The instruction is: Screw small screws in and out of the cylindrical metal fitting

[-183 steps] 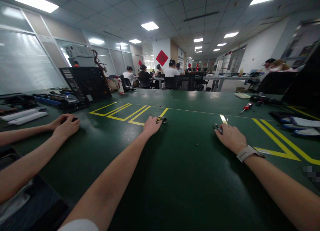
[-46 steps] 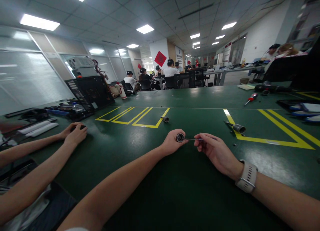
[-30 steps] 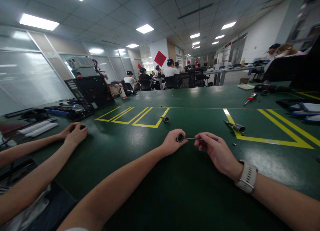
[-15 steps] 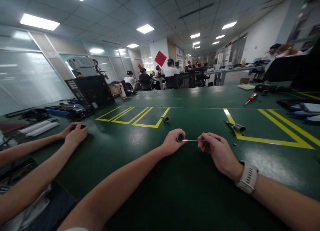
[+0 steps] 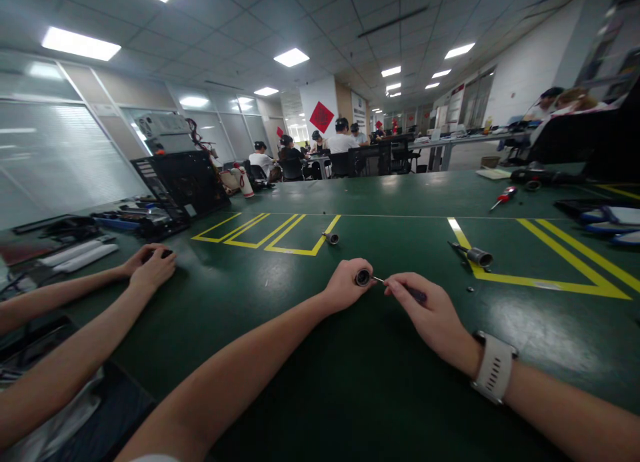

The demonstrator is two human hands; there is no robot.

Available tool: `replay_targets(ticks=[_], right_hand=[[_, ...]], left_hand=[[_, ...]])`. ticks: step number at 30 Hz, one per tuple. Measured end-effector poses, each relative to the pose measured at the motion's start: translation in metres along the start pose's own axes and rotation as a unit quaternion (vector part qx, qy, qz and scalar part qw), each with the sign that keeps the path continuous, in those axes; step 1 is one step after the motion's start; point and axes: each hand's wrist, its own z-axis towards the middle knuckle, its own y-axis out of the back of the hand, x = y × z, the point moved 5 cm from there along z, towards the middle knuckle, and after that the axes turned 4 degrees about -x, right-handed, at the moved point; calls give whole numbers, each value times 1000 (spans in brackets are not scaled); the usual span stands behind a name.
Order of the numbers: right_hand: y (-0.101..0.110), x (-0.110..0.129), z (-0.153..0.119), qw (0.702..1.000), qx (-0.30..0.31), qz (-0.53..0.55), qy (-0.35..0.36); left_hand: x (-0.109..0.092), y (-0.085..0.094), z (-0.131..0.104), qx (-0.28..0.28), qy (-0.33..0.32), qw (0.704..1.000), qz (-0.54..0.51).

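My left hand is wrapped round a round, hollow metal part, its open end facing me. In my right hand is a thin screwdriver with a dark handle and a slim metal shaft. The shaft points left and its tip meets the right side of the metal part; the exact contact is hidden. Beyond my right hand lies a similar metal cylinder with a thin stem, on the yellow tape. Close to it sits a tiny dark piece. A smaller metal part lies ahead of my left hand.
The green table carries yellow tape outlines. On the left, a co-worker's hands hold something dark. A black computer case stands behind them. Farther right lie a red-handled screwdriver, a black power tool and blue-handled tools.
My right hand has turned, its fingertips shifting left toward the metal part. Less of the screwdriver shaft shows, and more of its handle. My left hand has barely moved.
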Motion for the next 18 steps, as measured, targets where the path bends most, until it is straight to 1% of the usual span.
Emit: replay_targets(ticks=[2, 3, 4, 6, 9, 13, 15, 18], right_hand=[[-3, 10, -3, 996, -1, -58, 61], [-4, 14, -3, 994, -2, -74, 79], [-4, 16, -4, 993, -4, -83, 88], [-3, 16, -3, 993, -13, -87, 85], [2, 12, 0, 997, -29, -67, 36], [6, -3, 4, 997, -32, 18, -70], [6, -11, 6, 989, -33, 94, -111], [4, -22, 8, 962, -45, 211, -170]], left_hand=[[-1, 0, 1, 5, -11, 1000, 13], [-2, -1, 1, 9, -14, 1000, 21], [-2, -1, 1, 13, -16, 999, 30], [-3, -2, 1, 20, -16, 998, 52], [-5, -3, 0, 38, -26, 996, 71], [-6, -4, -2, 57, -32, 996, 53], [-5, -3, -2, 57, -22, 997, 43], [-5, -3, -1, 56, -11, 998, 28]])
